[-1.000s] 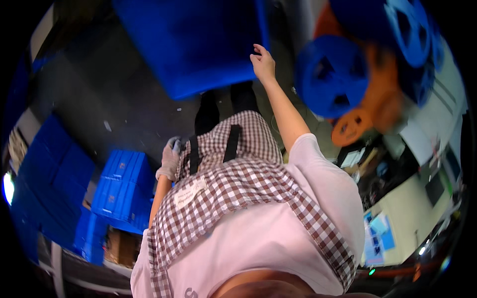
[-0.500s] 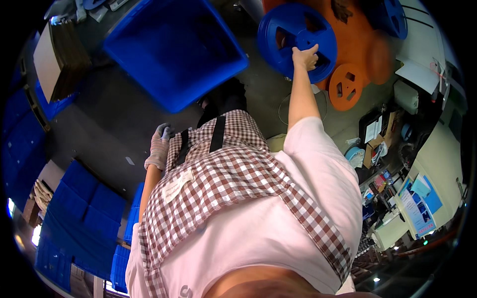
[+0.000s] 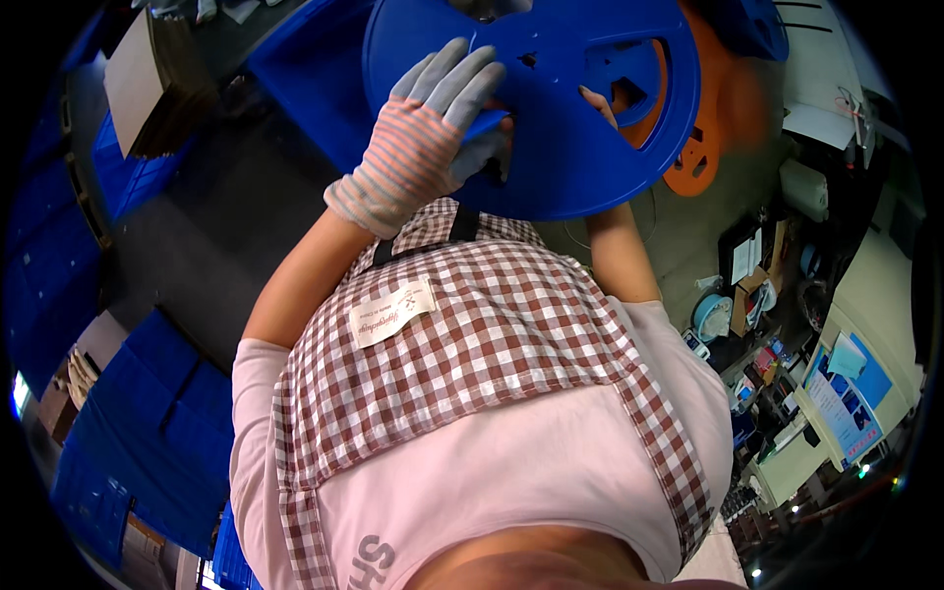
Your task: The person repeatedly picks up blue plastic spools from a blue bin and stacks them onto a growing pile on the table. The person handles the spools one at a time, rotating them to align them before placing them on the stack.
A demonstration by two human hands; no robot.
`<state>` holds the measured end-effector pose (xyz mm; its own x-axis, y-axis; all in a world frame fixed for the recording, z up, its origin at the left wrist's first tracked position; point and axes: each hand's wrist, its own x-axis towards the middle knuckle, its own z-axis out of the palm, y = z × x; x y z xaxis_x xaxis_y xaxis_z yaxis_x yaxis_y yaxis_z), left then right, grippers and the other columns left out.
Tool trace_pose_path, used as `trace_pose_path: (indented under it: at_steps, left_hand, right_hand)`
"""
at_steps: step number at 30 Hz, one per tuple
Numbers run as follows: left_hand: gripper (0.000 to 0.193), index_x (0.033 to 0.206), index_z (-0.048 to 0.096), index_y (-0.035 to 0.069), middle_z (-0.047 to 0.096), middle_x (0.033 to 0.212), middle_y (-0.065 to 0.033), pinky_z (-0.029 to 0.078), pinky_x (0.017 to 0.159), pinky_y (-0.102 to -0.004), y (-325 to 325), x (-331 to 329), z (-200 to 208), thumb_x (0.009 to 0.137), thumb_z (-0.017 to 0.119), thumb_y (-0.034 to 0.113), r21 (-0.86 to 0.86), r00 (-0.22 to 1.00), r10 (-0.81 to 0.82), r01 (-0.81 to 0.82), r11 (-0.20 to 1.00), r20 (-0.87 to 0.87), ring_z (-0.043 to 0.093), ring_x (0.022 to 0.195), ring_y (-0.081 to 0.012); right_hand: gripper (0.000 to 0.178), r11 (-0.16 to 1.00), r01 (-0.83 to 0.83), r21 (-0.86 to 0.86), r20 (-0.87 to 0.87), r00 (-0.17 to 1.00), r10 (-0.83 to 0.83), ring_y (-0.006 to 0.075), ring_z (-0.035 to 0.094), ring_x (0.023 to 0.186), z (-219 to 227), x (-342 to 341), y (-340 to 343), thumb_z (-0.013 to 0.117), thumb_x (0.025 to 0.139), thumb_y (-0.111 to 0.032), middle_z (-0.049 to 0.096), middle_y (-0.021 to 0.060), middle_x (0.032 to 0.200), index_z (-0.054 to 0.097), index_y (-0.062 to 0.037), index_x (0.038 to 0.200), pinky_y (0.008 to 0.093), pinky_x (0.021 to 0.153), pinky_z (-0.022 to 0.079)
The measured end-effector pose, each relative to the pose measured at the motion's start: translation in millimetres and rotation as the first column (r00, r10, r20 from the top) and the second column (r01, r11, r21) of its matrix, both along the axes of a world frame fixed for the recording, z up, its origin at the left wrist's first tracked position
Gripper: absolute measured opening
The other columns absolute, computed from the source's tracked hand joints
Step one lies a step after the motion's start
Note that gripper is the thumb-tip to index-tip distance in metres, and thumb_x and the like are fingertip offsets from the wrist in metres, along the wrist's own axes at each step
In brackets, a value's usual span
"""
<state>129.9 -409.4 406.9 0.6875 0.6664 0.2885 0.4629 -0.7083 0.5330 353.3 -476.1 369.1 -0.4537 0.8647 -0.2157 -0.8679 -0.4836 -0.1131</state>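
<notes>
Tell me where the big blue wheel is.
In the head view, the wheel is up top, slightly right of centre, between gloved left hand and bare right hand.

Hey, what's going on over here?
A person in a checked apron has both hands at a large blue reel in front of them. The gloved left hand lies against it; the bare right hand is mostly hidden behind it, partly showing through a cutout. Beyond are a blue bin and orange reel.

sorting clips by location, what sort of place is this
Likely a factory or warehouse: a large blue reel, stacked blue containers and what looks like a pile of cardboard sheets all point that way.
</notes>
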Motion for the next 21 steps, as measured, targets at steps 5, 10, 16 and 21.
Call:
trace_pose_path:
  at_steps: [5, 10, 16, 21]
  left_hand:
    - [0.063, 0.138, 0.052, 0.01, 0.051, 0.144, -0.0124, 0.033, 0.115, -0.0484, 1.3, 6.0, 4.3, 0.084, 0.069, 0.038, 0.053, 0.999, -0.039, 0.04, 0.998, -0.02, 0.043, 0.137, -0.034]
    - [0.068, 0.138, 0.052, 0.011, 0.051, 0.144, -0.0103, 0.031, 0.116, -0.0497, -22.9, -5.0, 2.2, 0.082, 0.068, 0.045, 0.054, 0.975, -0.217, 0.219, 0.974, -0.039, 0.042, 0.139, -0.0319]
    - [0.071, 0.14, 0.05, 0.012, 0.048, 0.148, -0.008, 0.029, 0.118, -0.0478, -35.1, -25.2, -8.7, 0.08, 0.069, 0.044, 0.041, 0.986, -0.143, 0.147, 0.988, -0.089, 0.04, 0.141, -0.0292]
    - [0.066, 0.14, 0.051, 0.012, 0.044, 0.151, -0.0064, 0.026, 0.12, -0.0458, -44.6, -33.3, -11.8, 0.086, 0.061, 0.049, 0.047, 0.964, -0.2, 0.211, 0.976, -0.173, 0.037, 0.143, -0.0259]
  right_hand:
    - [0.051, 0.979, 0.102, 0.174, 0.601, 0.777, -0.188, 0.0285, 0.064, 0.114, -17.4, -13.2, -14.7, 0.04, 0.102, -0.033, 0.06, 0.021, 0.13, 0.046, -0.0003, 0.141, 0.0401, 0.097, 0.055]
    - [0.039, 0.984, 0.171, 0.049, 0.176, 0.968, -0.177, 0.0255, 0.067, 0.107, -24.3, -13.2, -3.9, 0.04, 0.103, -0.026, 0.064, 0.0167, 0.124, 0.055, -0.0053, 0.133, 0.038, 0.093, 0.057]
    - [0.035, 0.991, 0.114, 0.075, 0.201, 0.971, -0.127, 0.022, 0.069, 0.1, -31.0, -18.7, 1.5, 0.045, 0.102, -0.027, 0.068, 0.0139, 0.114, 0.057, -0.005, 0.127, 0.0338, 0.088, 0.059]
    - [0.04, 0.979, 0.157, 0.127, 0.663, 0.721, -0.202, 0.0229, 0.069, 0.1, -33.1, -33.0, -22.1, 0.043, 0.103, -0.032, 0.068, 0.015, 0.114, 0.057, -0.0036, 0.127, 0.0342, 0.088, 0.058]
